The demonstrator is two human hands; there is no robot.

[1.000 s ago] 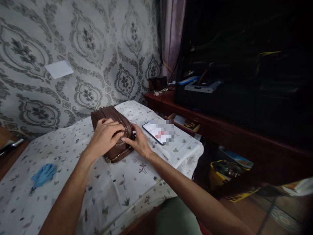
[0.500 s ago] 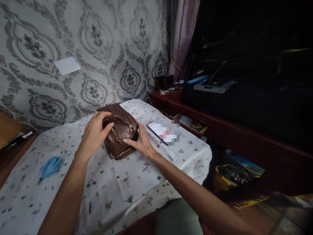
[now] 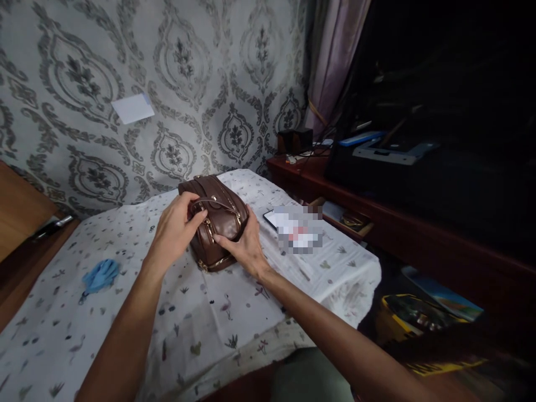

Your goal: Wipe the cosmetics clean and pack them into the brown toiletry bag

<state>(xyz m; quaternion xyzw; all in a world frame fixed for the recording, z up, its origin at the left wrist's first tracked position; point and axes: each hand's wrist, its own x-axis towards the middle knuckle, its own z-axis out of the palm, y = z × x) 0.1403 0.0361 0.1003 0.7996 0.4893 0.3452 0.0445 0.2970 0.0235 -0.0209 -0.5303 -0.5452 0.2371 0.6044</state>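
A brown leather bag [image 3: 224,221] with gold zips lies on the patterned white cloth [image 3: 201,340]. My left hand [image 3: 173,229] is at its left upper side, fingers and thumb closed around a thin curved strip or edge of the leather. My right hand [image 3: 249,245] grips the right side, its thumb pressed on the front near a short zip and its fingers round the far side, partly hidden. Just right of the bag lies a phone [image 3: 271,218], its screen mostly blurred out.
A crumpled blue cloth item [image 3: 100,274] lies at the left. Beyond the table's right edge stand a dark red cabinet [image 3: 402,234] with a partly open drawer [image 3: 335,212] and a large black screen [image 3: 452,84]. A yellow-edged container [image 3: 387,324] sits lower right. Patterned wallpaper [image 3: 234,67] rises behind.
The view has shifted, so everything sits a little further right. Both hands stay on the bag in nearly the same grip. A round metal stud on the bag's top now shows more clearly.
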